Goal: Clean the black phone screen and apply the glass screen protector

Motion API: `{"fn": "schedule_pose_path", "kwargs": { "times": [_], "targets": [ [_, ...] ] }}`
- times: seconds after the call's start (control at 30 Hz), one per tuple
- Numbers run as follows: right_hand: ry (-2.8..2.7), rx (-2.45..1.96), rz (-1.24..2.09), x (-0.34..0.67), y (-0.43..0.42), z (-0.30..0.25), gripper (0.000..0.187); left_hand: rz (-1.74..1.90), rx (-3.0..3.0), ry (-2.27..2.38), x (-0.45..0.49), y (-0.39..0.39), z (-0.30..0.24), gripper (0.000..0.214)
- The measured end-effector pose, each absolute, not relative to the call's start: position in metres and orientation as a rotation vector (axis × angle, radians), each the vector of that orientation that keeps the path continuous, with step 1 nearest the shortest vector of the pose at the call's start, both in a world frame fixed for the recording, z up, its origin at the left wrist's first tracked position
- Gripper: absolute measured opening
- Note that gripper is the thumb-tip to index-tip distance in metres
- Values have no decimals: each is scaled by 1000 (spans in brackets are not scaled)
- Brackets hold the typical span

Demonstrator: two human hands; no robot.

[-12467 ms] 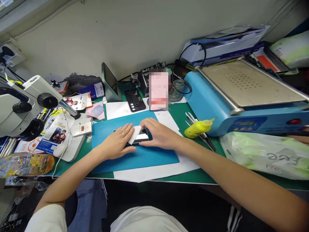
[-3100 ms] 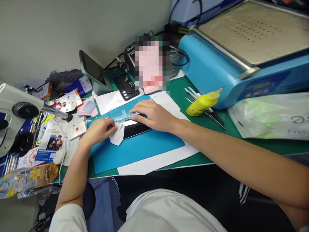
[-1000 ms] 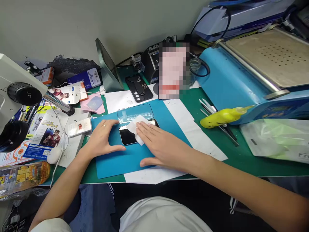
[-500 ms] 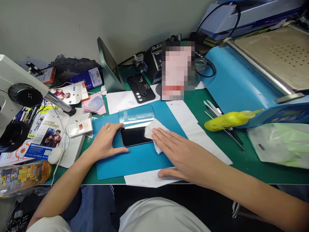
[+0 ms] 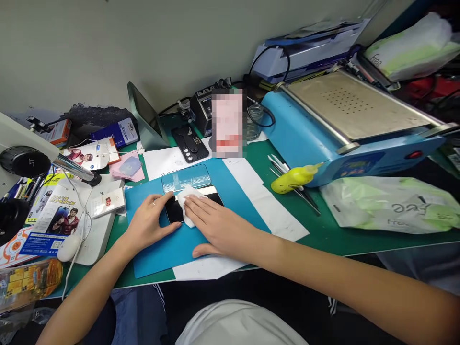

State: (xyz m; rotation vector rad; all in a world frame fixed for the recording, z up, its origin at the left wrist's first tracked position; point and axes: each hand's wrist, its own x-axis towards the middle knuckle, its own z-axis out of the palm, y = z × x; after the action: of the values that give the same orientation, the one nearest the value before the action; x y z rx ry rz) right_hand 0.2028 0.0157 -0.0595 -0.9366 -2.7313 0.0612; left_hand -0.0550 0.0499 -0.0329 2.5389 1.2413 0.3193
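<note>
A black-screened smartphone [image 5: 214, 197] lies flat on a blue mat [image 5: 158, 256]. My left hand [image 5: 149, 218] grips its left end, thumb at the near edge and fingers at the far corner. Across the middle of the screen, my right hand [image 5: 212, 223] holds a white wipe [image 5: 187, 221] pressed down under its straight, close-set fingers; the right thumb rests apart, over the mat. Just behind the phone is a clear glass sheet [image 5: 187, 177] with a dark outline. The wipe and right hand cover the screen's middle.
A blue heating plate machine [image 5: 305, 134] stands at the right. In front of it are a yellow squeeze bottle [image 5: 293, 179], tweezers [image 5: 305, 201] and a plastic packet [image 5: 381, 203]. A black phone case [image 5: 190, 143] lies behind; a microscope stand [image 5: 72, 167] and boxes crowd the left.
My right hand has slid the wipe leftward from the phone's right end to its middle. The left hand keeps its place at the phone. The camera view has turned right.
</note>
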Motion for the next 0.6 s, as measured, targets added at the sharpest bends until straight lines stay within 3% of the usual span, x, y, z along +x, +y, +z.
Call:
{"fn": "schedule_pose_path", "kwargs": {
  "times": [0.2, 0.27, 0.47, 0.6],
  "targets": [
    [-2602, -993, 139, 239, -3, -56, 63, 412, 2558, 1173, -52, 50, -36, 66],
    [-2555, -1001, 139, 240, -2, -56, 59, 436, 2564, 1151, -52, 49, -39, 64],
    [-2726, -928, 213, 221, 8, -71, 107, 428, 2566, 1068, -52, 43, -44, 66],
    [-2809, -831, 336, 212, 29, -76, 113, 403, 2497, 1090, -49, 36, -45, 72]
  ]
}}
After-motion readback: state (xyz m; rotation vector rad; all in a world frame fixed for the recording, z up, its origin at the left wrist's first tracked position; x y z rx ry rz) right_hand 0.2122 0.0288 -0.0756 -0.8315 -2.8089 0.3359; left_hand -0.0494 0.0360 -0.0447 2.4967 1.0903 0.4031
